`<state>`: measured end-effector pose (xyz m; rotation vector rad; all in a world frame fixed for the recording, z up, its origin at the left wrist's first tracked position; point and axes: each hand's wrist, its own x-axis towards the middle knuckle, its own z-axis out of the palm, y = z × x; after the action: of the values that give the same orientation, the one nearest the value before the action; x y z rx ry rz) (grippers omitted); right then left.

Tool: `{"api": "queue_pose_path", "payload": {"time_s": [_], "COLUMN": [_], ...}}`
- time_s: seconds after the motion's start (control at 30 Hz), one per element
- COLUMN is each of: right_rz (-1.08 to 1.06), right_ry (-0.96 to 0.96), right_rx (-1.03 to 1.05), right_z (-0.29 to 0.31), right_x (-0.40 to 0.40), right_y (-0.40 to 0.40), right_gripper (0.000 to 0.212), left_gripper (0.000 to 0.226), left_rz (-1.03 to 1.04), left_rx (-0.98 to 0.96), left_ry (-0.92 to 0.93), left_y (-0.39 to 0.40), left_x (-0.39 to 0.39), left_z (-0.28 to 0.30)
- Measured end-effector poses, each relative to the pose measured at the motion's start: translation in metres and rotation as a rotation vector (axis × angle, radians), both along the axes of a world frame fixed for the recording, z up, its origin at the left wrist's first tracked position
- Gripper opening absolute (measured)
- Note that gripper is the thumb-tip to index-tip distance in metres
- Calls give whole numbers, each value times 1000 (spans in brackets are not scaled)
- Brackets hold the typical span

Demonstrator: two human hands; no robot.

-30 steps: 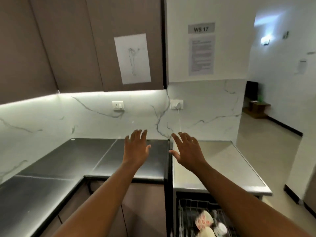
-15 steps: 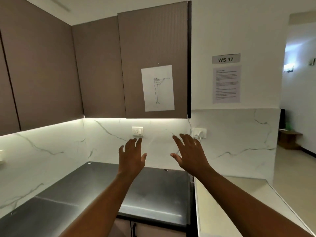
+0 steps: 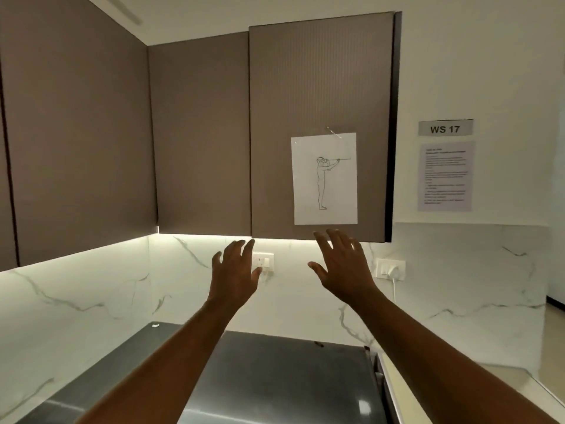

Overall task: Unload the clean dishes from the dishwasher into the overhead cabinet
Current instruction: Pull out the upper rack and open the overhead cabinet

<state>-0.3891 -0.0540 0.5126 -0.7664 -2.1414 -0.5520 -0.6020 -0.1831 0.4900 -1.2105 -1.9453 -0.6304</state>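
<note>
Head view: reaching up with both hands empty, fingers spread, toward shut cabinet door (image 3: 318,87) directly above right hand (image 3: 342,267), left hand (image 3: 235,270) lower, farther left; dishwasher out of frame.

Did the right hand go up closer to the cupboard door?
Yes. The right hand rose: earlier it was level with the wall socket, now its fingertips reach the cupboard door's bottom edge.
</note>
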Motion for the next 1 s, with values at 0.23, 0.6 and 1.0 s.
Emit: {"api": "queue_pose_path", "payload": {"time_s": [0.23,0.6,1.0], "right_rz": [-1,2,189], "right_ry": [21,-37,-124], "right_rx": [33,87,335], "right_z": [19,6,-8], "right_x": [-61,-126,-245], "right_y": [15,108,214], "right_gripper": [64,64,91], "left_gripper": [61,64,48], "left_rz": [-48,-150,-149], "left_rx": [10,65,274], "left_ry": [-40,-347,-440], "left_y": [23,129,233], "left_x": [-60,-112,-175], "left_z": [14,-2,1]}}
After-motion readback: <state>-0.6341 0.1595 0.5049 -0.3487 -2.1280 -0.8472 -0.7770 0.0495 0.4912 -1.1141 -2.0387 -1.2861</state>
